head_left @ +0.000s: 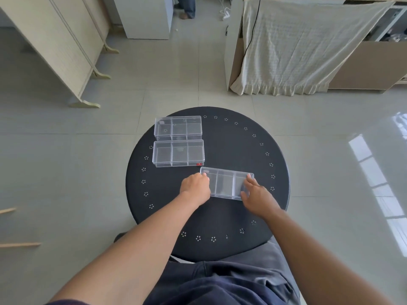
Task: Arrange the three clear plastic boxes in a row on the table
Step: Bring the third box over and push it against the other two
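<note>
Three clear plastic boxes with inner dividers lie on a round black table (242, 150). The far box (178, 128) and the middle box (178, 153) sit one behind the other on the table's left side, nearly touching. The near box (226, 184) lies to their right and closer to me, slightly skewed. My left hand (195, 189) grips its left end. My right hand (256, 194) holds its right end, fingers curled over the corner.
The table top has a ring of small punched holes near its rim. Tiled floor surrounds it. A folding screen (66, 47) stands far left and a cloth-draped cabinet (297, 47) far right. My lap is below the table's near edge.
</note>
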`<move>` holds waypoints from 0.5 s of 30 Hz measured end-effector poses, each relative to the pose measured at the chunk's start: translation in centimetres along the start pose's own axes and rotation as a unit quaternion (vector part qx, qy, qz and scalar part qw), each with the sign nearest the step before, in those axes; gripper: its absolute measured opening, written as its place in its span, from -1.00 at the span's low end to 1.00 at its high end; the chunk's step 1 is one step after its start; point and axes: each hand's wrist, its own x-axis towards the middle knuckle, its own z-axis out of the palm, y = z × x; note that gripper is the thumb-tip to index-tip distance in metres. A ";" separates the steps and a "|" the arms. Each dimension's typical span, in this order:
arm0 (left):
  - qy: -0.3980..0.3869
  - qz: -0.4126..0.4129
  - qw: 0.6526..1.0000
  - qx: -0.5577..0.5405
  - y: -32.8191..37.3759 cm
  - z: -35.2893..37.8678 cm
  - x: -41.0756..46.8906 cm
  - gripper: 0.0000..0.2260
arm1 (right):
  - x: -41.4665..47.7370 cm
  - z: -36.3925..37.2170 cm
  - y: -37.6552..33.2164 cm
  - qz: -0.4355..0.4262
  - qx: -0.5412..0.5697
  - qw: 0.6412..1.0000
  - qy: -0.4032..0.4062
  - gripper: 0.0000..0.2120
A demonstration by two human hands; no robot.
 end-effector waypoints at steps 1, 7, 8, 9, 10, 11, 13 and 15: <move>0.003 -0.011 1.000 -0.006 -0.9 0.3 -0.3 -0.52 | 0.2 0.3 -0.7 -0.010 0.003 1.000 0.000 -0.54; 0.014 -0.059 0.998 -0.020 -5.8 1.6 -2.4 -0.48 | 1.2 1.8 -5.3 -0.061 0.000 0.998 -0.022 -0.48; 0.015 -0.068 0.997 -0.023 -6.6 1.8 -2.8 -0.49 | 1.3 2.0 -6.2 -0.069 -0.003 0.997 -0.026 -0.47; 0.017 -0.077 0.997 -0.027 -7.3 2.0 -3.2 -0.49 | 1.5 2.1 -6.9 -0.074 -0.005 0.997 -0.029 -0.45; 0.018 -0.085 0.996 -0.030 -7.8 2.0 -3.6 -0.49 | 1.6 2.3 -7.6 -0.077 -0.005 0.996 -0.034 -0.43; 0.019 -0.092 0.995 -0.031 -8.4 2.1 -4.0 -0.50 | 1.7 2.4 -8.3 -0.082 -0.006 0.996 -0.040 -0.41; 0.018 -0.105 0.994 -0.032 -9.5 2.1 -4.9 -0.52 | 1.9 2.7 -9.8 -0.089 -0.009 0.995 -0.050 -0.40; 0.021 -0.115 0.993 -0.033 -10.4 2.1 -5.7 -0.54 | 2.0 2.9 -11.1 -0.091 -0.015 0.994 -0.058 -0.40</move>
